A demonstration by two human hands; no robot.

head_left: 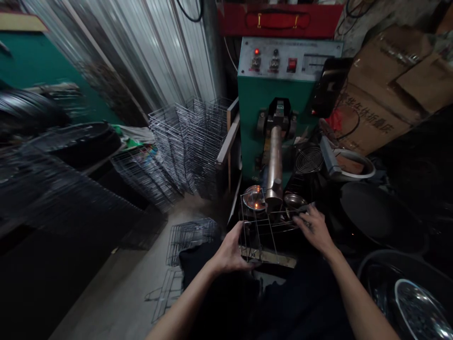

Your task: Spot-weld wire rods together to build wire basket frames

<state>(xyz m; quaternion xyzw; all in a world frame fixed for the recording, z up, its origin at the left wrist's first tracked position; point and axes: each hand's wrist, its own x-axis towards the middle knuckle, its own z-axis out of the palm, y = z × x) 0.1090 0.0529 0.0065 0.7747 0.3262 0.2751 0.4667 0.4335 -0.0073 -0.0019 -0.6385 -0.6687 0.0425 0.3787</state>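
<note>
The fingers of the left hand are spread above and below the near left side of a wire frame, clamped on it between them. The fingers of the right hand are bent and drawn together on the frame's right end. The thin-rodded frame lies just in front of the green machine, below the free end of its thick metal cylinder, which sticks out toward the person; whether frame and cylinder touch cannot be told.

At the foot of the machine, a shiny round dish with orange glints is left of the cylinder, and a small metal bowl is right of it. Higher up on the machine, its control panel has a lit red lamp and a red switch; a dark phone-like thing is at the panel's right edge. A red case is above the machine.

Right of the machine are a round wire grille, a pale-rimmed basin and a large cardboard box. Left of it stand tall nested stacks of wire baskets, with more wire pieces lower down, near the person's left arm, over the grey floor. Farther left, a dark coil is blurred.
</note>
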